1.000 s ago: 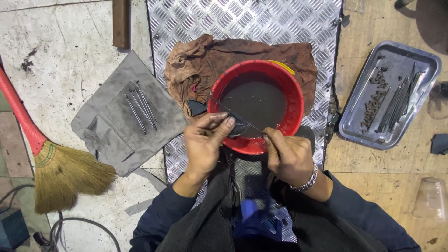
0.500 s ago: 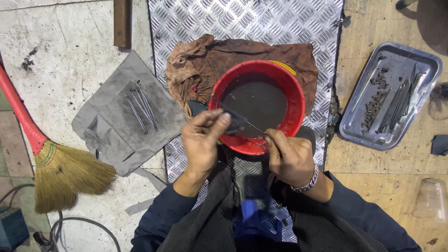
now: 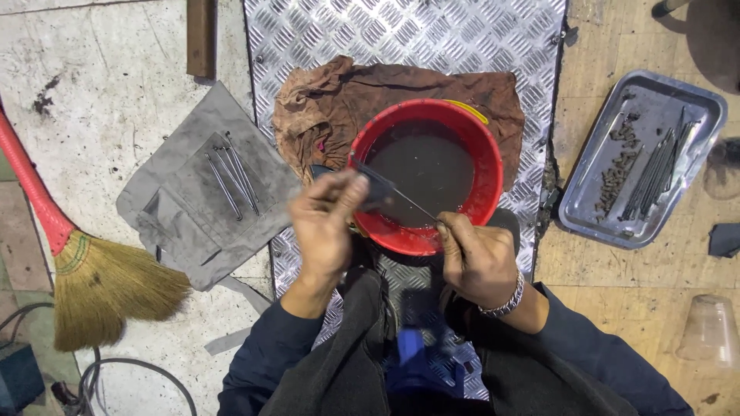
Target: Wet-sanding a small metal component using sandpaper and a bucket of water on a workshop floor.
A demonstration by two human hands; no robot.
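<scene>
Left hand (image 3: 322, 223), pinching a dark cloth (image 3: 375, 192), slides further along the thin rod (image 3: 408, 202) gripped by right hand (image 3: 476, 258), over the red basin (image 3: 489, 166).

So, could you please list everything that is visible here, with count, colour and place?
basin: one, red, dark liquid, centre
rag: one, brown, under basin
thin rod: one, dark, held over basin
small pad: one, dark, pinched around rod
grey cloth: one, left, bearing several rods
tray: one, silver, right, with rods and small parts
broom: one, red handle, far left
plastic cup: one, clear, lower right
left hand: holds pad
right hand: holds rod
</scene>
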